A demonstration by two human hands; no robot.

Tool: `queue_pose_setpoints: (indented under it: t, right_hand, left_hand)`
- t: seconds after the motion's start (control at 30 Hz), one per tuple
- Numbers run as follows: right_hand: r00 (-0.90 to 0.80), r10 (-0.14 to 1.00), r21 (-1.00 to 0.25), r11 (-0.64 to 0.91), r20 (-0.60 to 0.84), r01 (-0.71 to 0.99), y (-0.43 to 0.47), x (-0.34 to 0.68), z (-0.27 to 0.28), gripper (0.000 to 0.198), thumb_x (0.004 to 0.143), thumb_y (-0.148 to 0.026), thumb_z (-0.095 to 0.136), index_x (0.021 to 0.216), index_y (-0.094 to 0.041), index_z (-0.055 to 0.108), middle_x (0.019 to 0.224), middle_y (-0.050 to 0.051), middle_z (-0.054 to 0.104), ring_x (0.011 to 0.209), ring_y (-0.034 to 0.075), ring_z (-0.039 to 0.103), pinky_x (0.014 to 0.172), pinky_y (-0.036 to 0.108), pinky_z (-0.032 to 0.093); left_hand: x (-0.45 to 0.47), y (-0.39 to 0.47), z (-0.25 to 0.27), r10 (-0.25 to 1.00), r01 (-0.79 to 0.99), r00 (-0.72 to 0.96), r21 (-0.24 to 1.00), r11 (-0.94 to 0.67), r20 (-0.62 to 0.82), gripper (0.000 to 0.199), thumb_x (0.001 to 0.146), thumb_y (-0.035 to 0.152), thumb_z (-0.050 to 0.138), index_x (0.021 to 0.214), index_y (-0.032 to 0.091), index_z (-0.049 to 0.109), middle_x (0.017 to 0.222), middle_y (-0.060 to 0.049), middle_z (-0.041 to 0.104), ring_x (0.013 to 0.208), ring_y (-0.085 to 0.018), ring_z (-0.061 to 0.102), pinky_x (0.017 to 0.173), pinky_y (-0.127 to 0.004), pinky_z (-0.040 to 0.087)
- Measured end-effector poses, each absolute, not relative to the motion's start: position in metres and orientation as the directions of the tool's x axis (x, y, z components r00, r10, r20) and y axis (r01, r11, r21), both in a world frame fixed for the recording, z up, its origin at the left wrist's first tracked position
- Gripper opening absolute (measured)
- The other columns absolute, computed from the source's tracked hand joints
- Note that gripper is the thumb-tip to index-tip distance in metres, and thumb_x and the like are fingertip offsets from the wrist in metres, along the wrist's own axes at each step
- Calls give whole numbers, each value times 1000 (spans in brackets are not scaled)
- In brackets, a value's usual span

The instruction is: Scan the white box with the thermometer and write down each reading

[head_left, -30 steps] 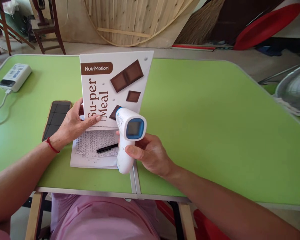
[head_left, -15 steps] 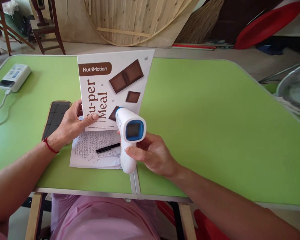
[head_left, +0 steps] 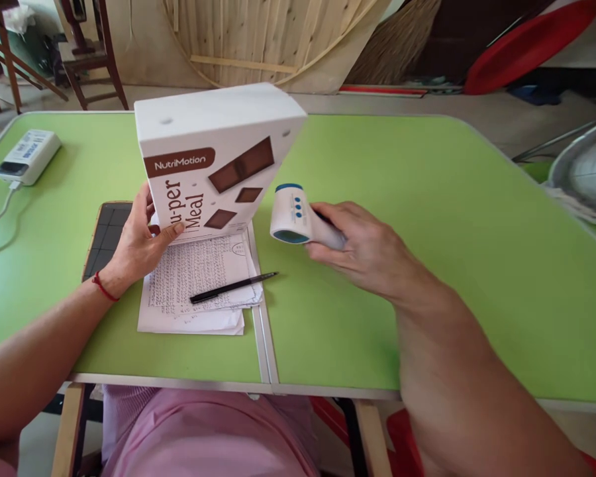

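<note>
A white NutriMotion box (head_left: 179,199) with chocolate pictures is gripped at its lower left by my left hand (head_left: 144,242), thumb on the front. It tilts so that its white top side shows. To its right, my right hand (head_left: 365,245) is wrapped round the handle of a white and blue infrared thermometer (head_left: 291,215), turned on its side with three blue buttons showing. Beneath the box lie handwritten sheets (head_left: 179,278) with a black pen (head_left: 233,287) across them. Partly behind my left hand rests a smartphone (head_left: 104,238).
The green folding table (head_left: 427,265) has a metal seam down its middle. A white power bank (head_left: 28,156) with a cable lies at the far left. Past the right edge stands a metal basin (head_left: 586,172). A wooden chair (head_left: 92,59) is beyond the table.
My right hand has moved right and up, turning the thermometer from upright onto its side, away from the box front. The box has tipped, and its top side now shows.
</note>
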State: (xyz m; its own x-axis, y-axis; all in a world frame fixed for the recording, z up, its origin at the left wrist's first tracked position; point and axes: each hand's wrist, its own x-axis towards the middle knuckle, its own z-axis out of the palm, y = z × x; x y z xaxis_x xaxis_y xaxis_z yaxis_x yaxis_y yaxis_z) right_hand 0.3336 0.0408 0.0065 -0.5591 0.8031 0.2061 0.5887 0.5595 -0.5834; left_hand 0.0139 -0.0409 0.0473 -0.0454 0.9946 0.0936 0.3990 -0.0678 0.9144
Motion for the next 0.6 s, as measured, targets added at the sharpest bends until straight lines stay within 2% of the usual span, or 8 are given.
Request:
queue_pose_setpoints:
  t: [0.13, 0.27, 0.37, 0.47, 0.53, 0.6]
  right_hand:
    - [-605, 776, -476, 606, 177, 638, 48, 339, -16, 35, 79, -28, 65, 113, -19, 65, 79, 10, 60, 67, 21, 52, 64, 38, 46]
    - [-635, 761, -448, 617, 130, 648, 50, 339, -26, 34, 82, -34, 61, 113, -20, 65, 78, 9, 59, 67, 23, 52, 66, 42, 46]
    - [-626, 774, -476, 588, 94, 655, 48, 338, -23, 33, 84, -35, 59, 113, -19, 65, 80, 10, 59, 71, 25, 54, 73, 47, 47]
    - [-600, 778, -465, 608, 187, 643, 43, 333, -11, 35, 82, -30, 60, 114, -17, 66, 94, 14, 62, 87, 30, 58, 81, 51, 47]
    - [-597, 746, -477, 656, 295, 585, 35, 325, 2, 30, 84, -27, 59, 111, -17, 68, 98, 14, 63, 92, 29, 59, 80, 49, 50]
    - [-696, 651, -571, 709, 303, 415, 24, 316, 13, 19, 90, -26, 55, 100, -20, 71, 88, 9, 64, 81, 23, 60, 72, 41, 52]
  left_hand:
    - [10, -40, 44, 990, 453, -52, 887, -90, 128, 51, 87, 48, 66, 126, 22, 46, 135, -13, 53, 121, -27, 55, 83, -35, 57]
    - [9, -40, 43, 986, 463, -82, 882, -89, 142, 50, 86, 53, 66, 122, 23, 47, 131, -11, 55, 122, -27, 53, 82, -35, 56]
    - [12, -41, 43, 960, 526, -193, 847, -75, 205, 55, 77, 51, 76, 115, 24, 46, 117, -9, 56, 106, -24, 57, 69, -31, 53]
    - [20, -45, 50, 891, 589, -290, 799, -123, 351, 53, 72, 44, 82, 104, 25, 45, 98, -4, 50, 82, -16, 53, 59, -27, 45]
    - [25, -48, 58, 856, 613, -270, 764, -200, 441, 45, 76, 41, 80, 99, 25, 44, 89, 0, 47, 67, -11, 47, 54, -25, 41]
    - [30, -51, 65, 866, 670, -156, 695, -261, 475, 33, 82, 38, 74, 93, 23, 46, 78, 3, 46, 57, -9, 41, 52, -25, 38]
